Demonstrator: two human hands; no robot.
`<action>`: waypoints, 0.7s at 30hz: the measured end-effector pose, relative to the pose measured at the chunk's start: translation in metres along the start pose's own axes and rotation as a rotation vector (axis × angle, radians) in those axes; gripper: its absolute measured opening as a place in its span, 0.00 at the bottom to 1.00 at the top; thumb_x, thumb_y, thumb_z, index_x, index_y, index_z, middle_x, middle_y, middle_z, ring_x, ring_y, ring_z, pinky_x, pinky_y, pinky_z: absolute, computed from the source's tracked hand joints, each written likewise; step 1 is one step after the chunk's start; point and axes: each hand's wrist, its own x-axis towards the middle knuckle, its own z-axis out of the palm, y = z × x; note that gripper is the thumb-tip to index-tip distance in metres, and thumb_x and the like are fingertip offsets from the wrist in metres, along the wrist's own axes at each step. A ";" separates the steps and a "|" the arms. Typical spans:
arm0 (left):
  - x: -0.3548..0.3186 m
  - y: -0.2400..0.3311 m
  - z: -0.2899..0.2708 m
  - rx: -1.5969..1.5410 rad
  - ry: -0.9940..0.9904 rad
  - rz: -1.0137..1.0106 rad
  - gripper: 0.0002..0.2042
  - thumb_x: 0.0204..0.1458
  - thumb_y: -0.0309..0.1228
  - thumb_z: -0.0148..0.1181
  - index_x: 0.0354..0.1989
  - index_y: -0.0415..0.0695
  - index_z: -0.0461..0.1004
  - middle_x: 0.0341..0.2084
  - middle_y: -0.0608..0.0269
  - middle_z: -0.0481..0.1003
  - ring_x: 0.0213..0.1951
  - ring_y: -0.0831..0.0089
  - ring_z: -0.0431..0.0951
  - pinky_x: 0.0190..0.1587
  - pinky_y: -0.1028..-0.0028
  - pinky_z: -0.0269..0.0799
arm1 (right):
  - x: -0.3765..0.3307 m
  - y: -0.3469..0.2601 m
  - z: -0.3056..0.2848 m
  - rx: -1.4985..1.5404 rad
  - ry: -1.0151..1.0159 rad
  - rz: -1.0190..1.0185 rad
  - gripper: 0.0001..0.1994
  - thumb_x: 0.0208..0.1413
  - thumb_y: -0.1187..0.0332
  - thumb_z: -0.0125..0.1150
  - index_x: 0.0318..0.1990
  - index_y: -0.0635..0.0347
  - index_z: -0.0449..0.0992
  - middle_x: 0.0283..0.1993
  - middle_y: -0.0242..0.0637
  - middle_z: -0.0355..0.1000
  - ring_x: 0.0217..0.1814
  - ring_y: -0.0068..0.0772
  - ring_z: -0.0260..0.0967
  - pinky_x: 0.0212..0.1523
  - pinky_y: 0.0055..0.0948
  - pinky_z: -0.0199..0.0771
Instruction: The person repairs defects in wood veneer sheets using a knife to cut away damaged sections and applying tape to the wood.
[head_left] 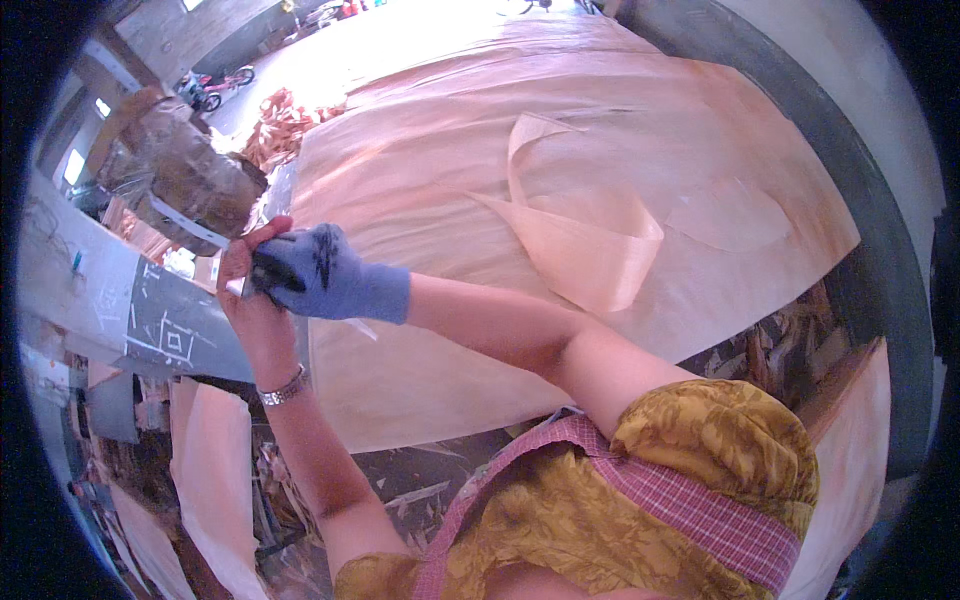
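Wood veneer sheets under both hands, small blade between.

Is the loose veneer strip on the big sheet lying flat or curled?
Curled: the veneer strip loops up off the big sheet and folds back on itself.

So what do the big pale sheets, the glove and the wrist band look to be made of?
The sheets look like thin wood veneer: pale, matte, faintly grained, with one strip curling up. The glove on the right hand looks like knitted fabric, blue-grey with dark smudges. The band on the left hand's wrist looks like shiny, linked metal.
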 end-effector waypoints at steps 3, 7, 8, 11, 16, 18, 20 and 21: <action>0.011 -0.004 0.028 -0.290 0.154 0.065 0.28 0.62 0.50 0.48 0.60 0.37 0.66 0.50 0.49 0.75 0.52 0.59 0.75 0.56 0.63 0.69 | -0.016 0.000 -0.022 0.073 0.084 -0.041 0.13 0.45 0.67 0.63 0.40 0.55 0.74 0.32 0.43 0.74 0.34 0.50 0.73 0.32 0.42 0.73; -0.006 -0.007 0.065 -0.443 -0.098 -0.033 0.26 0.62 0.49 0.49 0.60 0.41 0.67 0.53 0.51 0.73 0.55 0.56 0.73 0.61 0.59 0.65 | -0.064 -0.010 -0.079 0.560 0.082 0.334 0.07 0.55 0.67 0.61 0.39 0.57 0.72 0.29 0.41 0.73 0.26 0.34 0.74 0.26 0.35 0.73; -0.009 -0.028 0.079 -0.402 -0.203 -0.059 0.25 0.62 0.48 0.50 0.58 0.42 0.68 0.52 0.52 0.74 0.54 0.56 0.74 0.61 0.58 0.65 | -0.079 -0.008 -0.107 0.739 0.091 0.501 0.08 0.56 0.68 0.61 0.40 0.58 0.72 0.29 0.40 0.73 0.26 0.30 0.74 0.26 0.33 0.73; -0.049 -0.048 0.151 -0.260 -0.364 -0.426 0.18 0.61 0.41 0.55 0.48 0.39 0.71 0.40 0.59 0.74 0.40 0.70 0.75 0.40 0.70 0.73 | -0.125 -0.006 -0.195 0.770 0.051 0.742 0.18 0.56 0.67 0.65 0.52 0.59 0.69 0.32 0.31 0.74 0.26 0.17 0.71 0.23 0.21 0.70; -0.075 -0.064 0.320 0.014 -0.610 -0.759 0.07 0.59 0.31 0.57 0.36 0.39 0.74 0.27 0.66 0.75 0.26 0.79 0.75 0.27 0.78 0.73 | -0.233 0.016 -0.327 0.783 0.190 0.931 0.24 0.53 0.70 0.67 0.57 0.57 0.67 0.33 0.29 0.74 0.25 0.15 0.69 0.21 0.16 0.67; -0.079 -0.097 0.391 0.088 -0.761 -0.752 0.06 0.58 0.29 0.58 0.33 0.39 0.74 0.25 0.67 0.75 0.25 0.80 0.75 0.27 0.80 0.72 | -0.276 0.034 -0.387 0.707 0.209 1.074 0.22 0.55 0.65 0.66 0.56 0.54 0.67 0.30 0.30 0.76 0.25 0.15 0.70 0.19 0.16 0.67; -0.087 -0.126 0.470 0.133 -0.851 -0.730 0.06 0.57 0.29 0.61 0.33 0.39 0.74 0.24 0.68 0.75 0.25 0.82 0.74 0.27 0.81 0.72 | -0.330 0.053 -0.441 0.637 0.304 1.153 0.22 0.56 0.64 0.65 0.56 0.56 0.69 0.32 0.31 0.77 0.26 0.15 0.70 0.20 0.17 0.68; -0.095 -0.149 0.511 0.106 -0.866 -0.660 0.07 0.57 0.29 0.61 0.34 0.38 0.75 0.24 0.68 0.75 0.24 0.82 0.74 0.27 0.81 0.71 | -0.354 0.061 -0.474 0.628 0.323 1.249 0.20 0.57 0.63 0.64 0.55 0.57 0.70 0.32 0.31 0.77 0.25 0.16 0.70 0.20 0.17 0.68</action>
